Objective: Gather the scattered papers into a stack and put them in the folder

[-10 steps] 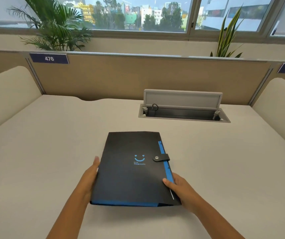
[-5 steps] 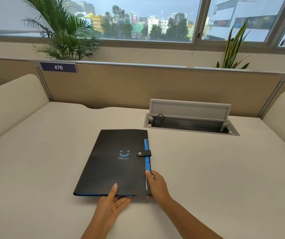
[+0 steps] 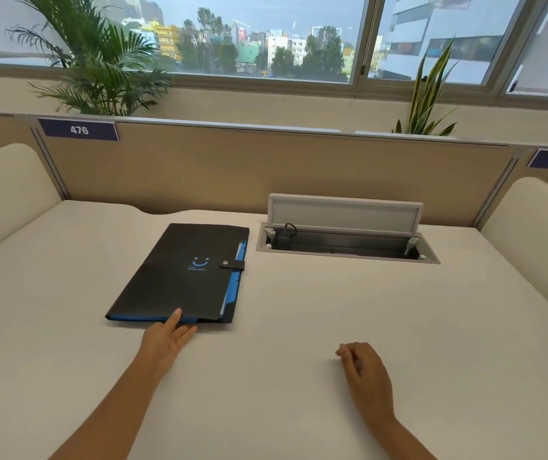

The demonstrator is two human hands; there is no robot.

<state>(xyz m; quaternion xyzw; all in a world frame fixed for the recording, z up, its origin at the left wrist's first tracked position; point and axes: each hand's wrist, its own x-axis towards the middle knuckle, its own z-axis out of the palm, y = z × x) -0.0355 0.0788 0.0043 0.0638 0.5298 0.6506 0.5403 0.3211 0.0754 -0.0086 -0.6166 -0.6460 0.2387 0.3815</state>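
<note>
Since a moment ago the right hand (image 3: 364, 370) has left the folder (image 3: 184, 272), now loosely curled on the bench (image 3: 332, 310). Left hand (image 3: 166, 336), open, touches its near edge. No loose papers show; the job looks finished, pending release.

A pale worktop (image 3: 299, 376) has a cable box (image 3: 347, 242) with its lid (image 3: 344, 214) raised. A tan partition (image 3: 266, 167) carries a sign (image 3: 79, 129) reading 476. Two plants (image 3: 100, 61) stand by the window (image 3: 266, 34).

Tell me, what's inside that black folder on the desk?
The black folder is snapped shut. Only thin white sheet edges and blue lining show along its right side; whatever else it holds is covered.
</note>
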